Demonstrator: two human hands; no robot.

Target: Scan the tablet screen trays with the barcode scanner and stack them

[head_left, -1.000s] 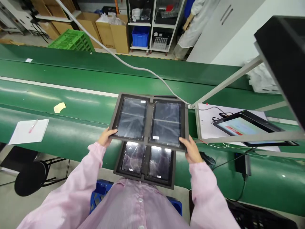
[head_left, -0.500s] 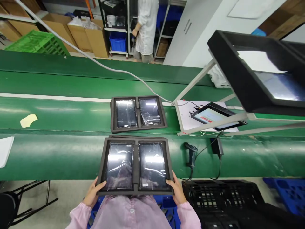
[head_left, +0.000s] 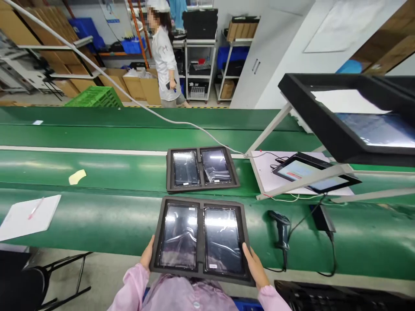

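Observation:
A dark foam tray point(head_left: 200, 235) is in front of my body at the near edge of the green bench. Two tablet-like screens in clear film lie in it, a left screen point(head_left: 179, 237) and a right screen point(head_left: 223, 242), each with a small white label. My left hand point(head_left: 148, 255) grips the tray's left edge, its fingertips hidden underneath. On the lower right corner, my right hand point(head_left: 255, 265) is closed with the thumb along the rim. Just beyond, a second foam tray point(head_left: 201, 183) with two similar screens lies on the bench.
Right of the trays lie a barcode scanner point(head_left: 280, 229) and a black power adapter point(head_left: 322, 218). Behind them, a lit tablet point(head_left: 301, 170) rests beneath a metal-legged stand with a black frame point(head_left: 324, 125). A notebook point(head_left: 39, 216) lies left. Another person point(head_left: 167, 60) stands beyond the bench.
My view has tilted up and turned left, so the bench items appear lower and further right. Both hands still hold the tray. The person beyond the bench has moved left.

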